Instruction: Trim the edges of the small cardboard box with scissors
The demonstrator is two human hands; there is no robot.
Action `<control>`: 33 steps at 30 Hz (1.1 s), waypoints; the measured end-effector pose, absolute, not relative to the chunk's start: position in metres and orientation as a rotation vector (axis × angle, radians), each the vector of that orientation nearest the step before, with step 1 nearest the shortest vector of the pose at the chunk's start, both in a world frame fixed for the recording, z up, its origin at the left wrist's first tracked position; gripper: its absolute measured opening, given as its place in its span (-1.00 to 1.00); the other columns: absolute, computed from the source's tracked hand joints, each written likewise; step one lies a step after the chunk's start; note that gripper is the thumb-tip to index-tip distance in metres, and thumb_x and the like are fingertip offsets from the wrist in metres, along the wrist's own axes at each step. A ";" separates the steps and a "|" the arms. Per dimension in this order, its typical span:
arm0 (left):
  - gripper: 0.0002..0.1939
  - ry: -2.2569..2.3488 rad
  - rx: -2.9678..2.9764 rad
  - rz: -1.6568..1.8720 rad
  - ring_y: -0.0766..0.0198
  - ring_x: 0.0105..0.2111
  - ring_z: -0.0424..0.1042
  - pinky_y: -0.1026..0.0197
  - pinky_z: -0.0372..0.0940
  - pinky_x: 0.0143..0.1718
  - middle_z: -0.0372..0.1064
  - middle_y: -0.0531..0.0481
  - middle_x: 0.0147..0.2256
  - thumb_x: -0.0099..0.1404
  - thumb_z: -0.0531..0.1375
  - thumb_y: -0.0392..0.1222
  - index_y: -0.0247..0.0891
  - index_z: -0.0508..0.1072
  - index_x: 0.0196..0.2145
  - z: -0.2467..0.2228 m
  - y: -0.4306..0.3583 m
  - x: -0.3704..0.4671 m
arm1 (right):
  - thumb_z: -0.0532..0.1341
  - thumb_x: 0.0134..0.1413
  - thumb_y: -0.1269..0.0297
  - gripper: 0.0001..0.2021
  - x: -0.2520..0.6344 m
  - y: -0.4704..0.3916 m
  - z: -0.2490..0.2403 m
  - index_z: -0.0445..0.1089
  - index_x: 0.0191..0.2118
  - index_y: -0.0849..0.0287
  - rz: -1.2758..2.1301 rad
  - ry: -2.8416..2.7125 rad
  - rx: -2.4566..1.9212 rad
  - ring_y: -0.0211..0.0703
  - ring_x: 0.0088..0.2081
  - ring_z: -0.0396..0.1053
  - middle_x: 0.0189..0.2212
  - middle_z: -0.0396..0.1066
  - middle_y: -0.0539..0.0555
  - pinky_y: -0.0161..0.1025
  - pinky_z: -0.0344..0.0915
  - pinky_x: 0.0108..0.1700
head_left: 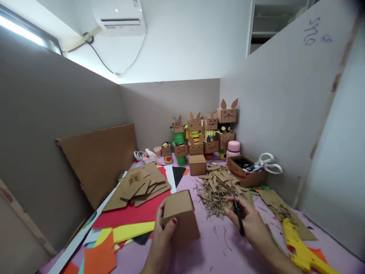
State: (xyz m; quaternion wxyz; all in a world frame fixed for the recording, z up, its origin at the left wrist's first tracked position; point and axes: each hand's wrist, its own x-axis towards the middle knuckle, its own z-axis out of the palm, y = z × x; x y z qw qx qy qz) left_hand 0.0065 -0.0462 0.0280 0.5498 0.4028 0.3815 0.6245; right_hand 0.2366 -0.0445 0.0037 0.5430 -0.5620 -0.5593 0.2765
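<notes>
My left hand [163,236] grips a small brown cardboard box [182,217] from its left side, thumb on the near face and fingers behind it. The box is held over the purple table, slightly tilted. To its right, my right hand [246,217] is closed around a black-handled craft knife [238,217], whose thin blade points up and away from me. The blade is apart from the box and in front of a heap of cardboard scraps [216,186]. Part of the knife's handle is hidden by my fingers.
Cardboard animal figures [195,133] and a plain box [197,165] stand at the back. Flat cardboard pieces [142,182] and coloured paper [99,257] lie left. On the right are a yellow glue gun [299,245], a supply box [246,175] with white-handled scissors [269,164], and a pink bottle [233,148].
</notes>
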 end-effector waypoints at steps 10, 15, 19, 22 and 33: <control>0.04 0.766 1.430 1.109 -0.12 0.07 0.30 -0.04 0.23 0.05 0.29 -0.31 0.08 -0.27 0.42 0.23 -0.18 0.13 0.10 0.003 -0.079 0.016 | 0.28 -0.13 0.11 -0.70 0.221 -0.038 -0.014 0.38 -0.27 0.19 0.782 -1.314 -1.323 -0.24 -0.58 0.09 -0.66 0.14 -0.16 -0.30 0.02 -0.51; 0.07 0.835 1.392 1.214 -0.13 0.06 0.32 -0.03 0.25 0.03 0.27 -0.29 0.10 -0.31 0.42 0.25 -0.15 0.11 0.10 0.003 -0.090 0.017 | 0.32 -0.17 0.16 -0.72 0.222 -0.039 -0.010 0.40 -0.29 0.18 0.800 -1.310 -1.293 -0.25 -0.57 0.09 -0.67 0.14 -0.18 -0.31 0.02 -0.50; 0.08 0.970 1.327 1.363 -0.19 0.03 0.34 0.02 0.31 -0.01 0.35 -0.25 0.04 -0.45 0.44 0.24 -0.17 0.24 0.05 0.001 -0.094 0.011 | 0.32 -0.16 0.16 -0.73 0.222 -0.038 -0.010 0.40 -0.31 0.18 0.825 -1.279 -1.268 -0.27 -0.59 0.09 -0.68 0.15 -0.19 -0.32 0.00 -0.52; 0.04 1.124 1.193 1.447 -0.14 -0.09 0.42 0.04 0.38 -0.14 0.41 -0.20 -0.07 -0.34 0.36 0.35 -0.21 0.25 0.06 -0.001 -0.089 0.000 | 0.35 -0.19 0.17 -0.72 0.222 -0.038 -0.012 0.39 -0.32 0.18 0.848 -1.243 -1.237 -0.28 -0.59 0.10 -0.66 0.16 -0.19 -0.32 0.02 -0.50; -0.18 1.511 1.100 1.805 -0.02 -0.07 0.38 0.03 0.29 -0.03 0.31 -0.18 0.00 0.08 0.18 0.22 -0.20 0.08 0.20 0.007 -0.081 -0.015 | 0.41 -0.23 0.01 -0.41 0.217 -0.049 0.003 0.29 -0.04 0.06 1.144 -1.146 -0.917 -0.10 -0.28 0.32 -0.30 0.39 0.02 -0.24 0.25 -0.32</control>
